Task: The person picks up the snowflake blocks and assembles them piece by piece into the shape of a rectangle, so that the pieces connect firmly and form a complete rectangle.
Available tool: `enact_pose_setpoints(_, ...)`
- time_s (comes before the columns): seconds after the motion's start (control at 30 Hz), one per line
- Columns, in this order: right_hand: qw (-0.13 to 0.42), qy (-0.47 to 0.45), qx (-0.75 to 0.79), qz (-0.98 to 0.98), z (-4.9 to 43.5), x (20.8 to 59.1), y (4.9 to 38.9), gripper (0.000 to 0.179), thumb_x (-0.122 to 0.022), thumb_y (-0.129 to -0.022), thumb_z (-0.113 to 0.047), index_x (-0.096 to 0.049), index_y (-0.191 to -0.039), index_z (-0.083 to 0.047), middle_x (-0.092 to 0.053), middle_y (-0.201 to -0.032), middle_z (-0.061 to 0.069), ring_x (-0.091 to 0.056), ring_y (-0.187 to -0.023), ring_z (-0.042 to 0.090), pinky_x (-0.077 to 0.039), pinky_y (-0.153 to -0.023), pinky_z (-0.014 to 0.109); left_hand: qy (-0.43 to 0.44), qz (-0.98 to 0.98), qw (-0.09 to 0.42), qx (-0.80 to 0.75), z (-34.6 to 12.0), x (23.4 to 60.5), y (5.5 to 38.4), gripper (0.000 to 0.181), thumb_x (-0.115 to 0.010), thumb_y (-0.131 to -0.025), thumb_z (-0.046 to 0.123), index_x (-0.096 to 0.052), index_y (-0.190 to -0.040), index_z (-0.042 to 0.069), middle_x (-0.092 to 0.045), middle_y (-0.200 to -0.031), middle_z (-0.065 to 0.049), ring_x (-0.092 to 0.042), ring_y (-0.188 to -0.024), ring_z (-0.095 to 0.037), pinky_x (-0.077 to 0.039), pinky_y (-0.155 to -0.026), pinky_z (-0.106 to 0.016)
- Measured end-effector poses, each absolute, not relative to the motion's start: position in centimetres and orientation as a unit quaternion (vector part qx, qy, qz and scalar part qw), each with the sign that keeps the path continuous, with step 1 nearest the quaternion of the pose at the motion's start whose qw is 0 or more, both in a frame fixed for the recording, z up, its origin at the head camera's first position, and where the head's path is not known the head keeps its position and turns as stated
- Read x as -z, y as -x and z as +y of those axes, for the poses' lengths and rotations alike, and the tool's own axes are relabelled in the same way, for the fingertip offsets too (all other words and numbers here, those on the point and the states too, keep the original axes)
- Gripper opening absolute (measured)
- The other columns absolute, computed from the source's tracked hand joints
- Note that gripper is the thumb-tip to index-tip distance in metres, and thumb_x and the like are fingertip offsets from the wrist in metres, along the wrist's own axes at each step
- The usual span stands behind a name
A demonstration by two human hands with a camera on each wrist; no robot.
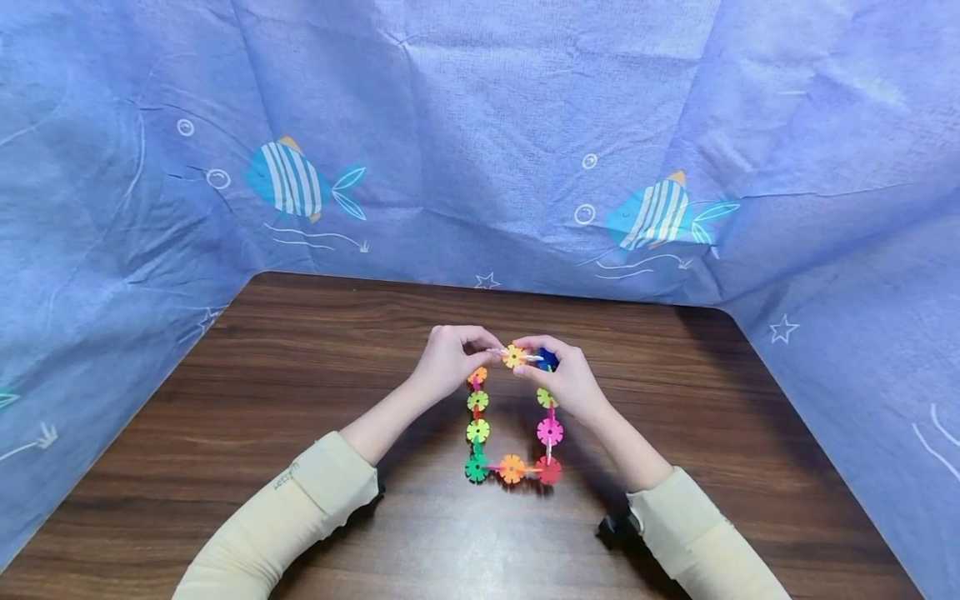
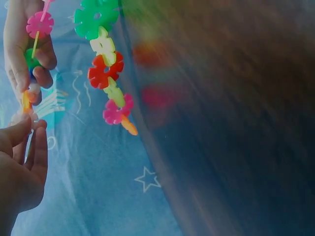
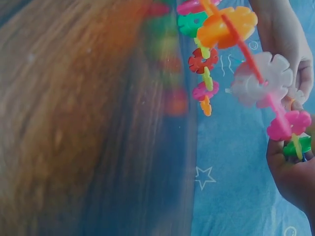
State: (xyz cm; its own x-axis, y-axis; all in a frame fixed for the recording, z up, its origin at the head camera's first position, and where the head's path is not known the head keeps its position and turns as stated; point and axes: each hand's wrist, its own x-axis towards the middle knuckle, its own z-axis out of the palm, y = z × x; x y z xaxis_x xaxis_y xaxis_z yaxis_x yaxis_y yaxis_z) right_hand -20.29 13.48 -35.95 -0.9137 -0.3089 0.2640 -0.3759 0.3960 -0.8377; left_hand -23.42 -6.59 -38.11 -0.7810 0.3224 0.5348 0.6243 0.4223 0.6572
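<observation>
Colourful interlocking flower discs form a chain bent into a U, with a green disc and a red disc at its near corners. My left hand pinches a white disc at the left end of the far row. Beside it in that row is a yellow-orange disc. My right hand grips the far row near a blue disc, partly covering the right side. An orange disc tops the left side, just below my left fingertips.
A dark wood-grain table lies beneath the chain. Behind it and at both sides hangs a blue cloth printed with striped fish, stars and bubbles. Dark straps or mounts show under both cream sleeves.
</observation>
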Motion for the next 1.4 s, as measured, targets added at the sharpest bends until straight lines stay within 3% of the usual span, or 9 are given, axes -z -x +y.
enact_pose_setpoints(0.27,0.046,-0.179,-0.525,-0.831,14.5,39.0,22.5,0.035,-0.075,-0.08,-0.016,-0.066,-0.113,-0.009,-0.066,-0.097,0.01,-0.057,-0.081,0.016,-0.048,-0.063,0.019,0.293,-0.848,0.058,0.438,-7.8,38.6,24.5,0.027,-0.077,-0.078,0.012,-0.069,-0.103,0.006,-0.072,-0.093,-0.006,-0.067,-0.086,-0.023,-0.055,-0.075,-0.034)
enact_pose_setpoints(0.63,0.065,-0.176,-0.523,-0.832,15.1,39.3,22.7,0.032,-0.078,-0.078,-0.012,-0.067,-0.108,-0.014,-0.062,-0.091,0.007,-0.056,-0.081,0.02,-0.047,-0.064,0.021,0.276,-0.883,-0.019,0.379,-9.6,40.2,25.8,0.046,-0.08,-0.075,0.018,-0.063,-0.115,0.002,-0.067,-0.112,-0.009,-0.062,-0.104,-0.023,-0.049,-0.091,-0.039)
enact_pose_setpoints(1.0,0.068,-0.187,-0.524,-0.828,15.5,39.3,22.6,0.034,-0.08,-0.076,-0.018,-0.066,-0.106,-0.012,-0.062,-0.09,0.007,-0.057,-0.08,0.017,-0.048,-0.063,0.021,0.278,-0.868,-0.089,0.402,-9.9,41.7,26.7,0.05,-0.079,-0.077,0.016,-0.059,-0.118,-0.004,-0.066,-0.111,-0.015,-0.062,-0.104,-0.027,-0.047,-0.095,-0.039)
enact_pose_setpoints(1.13,0.064,-0.187,-0.528,-0.826,15.5,39.3,22.6,0.034,-0.08,-0.076,-0.017,-0.066,-0.106,-0.012,-0.062,-0.09,0.008,-0.057,-0.08,0.018,-0.048,-0.062,0.021,0.272,-0.865,-0.112,0.407,-9.7,42.1,26.8,0.055,-0.077,-0.079,0.017,-0.053,-0.125,-0.003,-0.062,-0.118,-0.016,-0.06,-0.106,-0.026,-0.047,-0.094,-0.037)
enact_pose_setpoints(1.4,0.061,-0.187,-0.526,-0.827,15.5,39.4,22.8,0.033,-0.079,-0.076,-0.012,-0.066,-0.106,-0.012,-0.061,-0.091,0.007,-0.057,-0.084,0.02,-0.048,-0.067,0.02,0.258,-0.869,-0.113,0.408,-9.5,42.2,26.8,0.053,-0.078,-0.078,0.018,-0.056,-0.123,-0.001,-0.064,-0.11,-0.013,-0.061,-0.099,-0.022,-0.05,-0.089,-0.036)
